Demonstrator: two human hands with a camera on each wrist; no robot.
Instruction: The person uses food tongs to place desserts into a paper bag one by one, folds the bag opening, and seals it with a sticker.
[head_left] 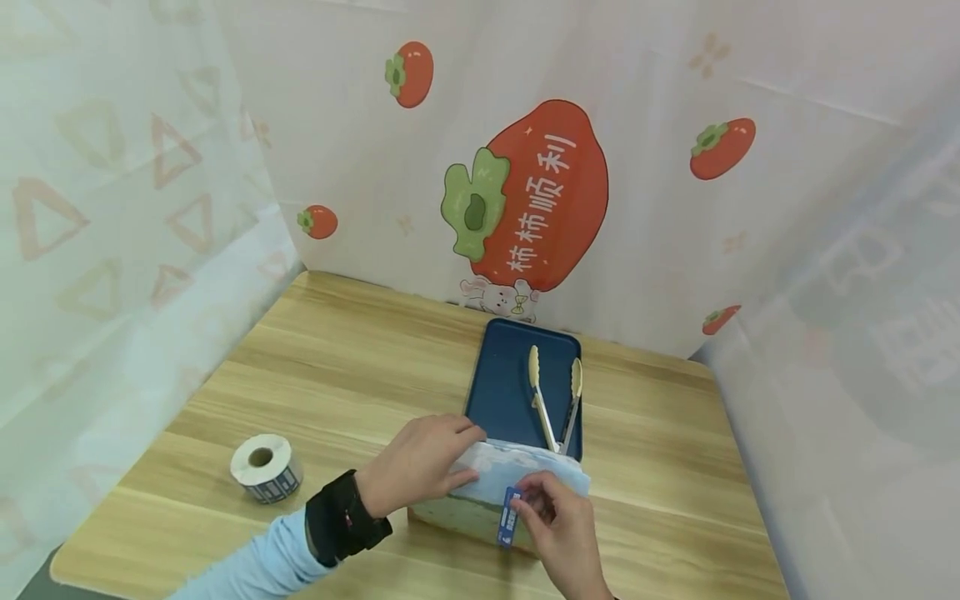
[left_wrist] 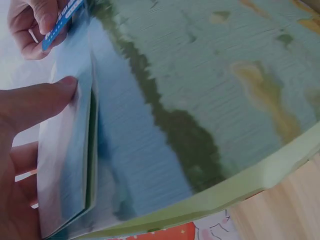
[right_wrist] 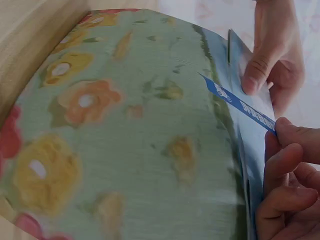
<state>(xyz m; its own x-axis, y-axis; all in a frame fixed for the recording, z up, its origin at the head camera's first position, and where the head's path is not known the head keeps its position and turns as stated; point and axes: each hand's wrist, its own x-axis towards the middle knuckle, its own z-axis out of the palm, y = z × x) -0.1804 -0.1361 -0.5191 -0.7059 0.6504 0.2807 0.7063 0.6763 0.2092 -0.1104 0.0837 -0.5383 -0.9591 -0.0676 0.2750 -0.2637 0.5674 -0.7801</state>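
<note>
A paper bag (head_left: 453, 512) printed with a sky, green ground and flowers stands at the table's near side, its top edge folded over. My left hand (head_left: 422, 463) grips the folded top at the left, the thumb (left_wrist: 60, 95) on the front and the other fingers behind. Between thumb and fingers, my right hand (head_left: 564, 527) pinches one end of a blue sticker (right_wrist: 242, 106) with white lettering. The sticker slants across the fold line, its far end over the bag's green front. From these views I cannot tell how much of it touches the paper.
Behind the bag lies a dark blue tray (head_left: 498, 379) with metal tongs (head_left: 546, 417) that have cream tips. A roll of labels (head_left: 279, 485) stands on the wooden table (head_left: 360, 367) to the left. Printed curtains (head_left: 337, 125) enclose the back and sides.
</note>
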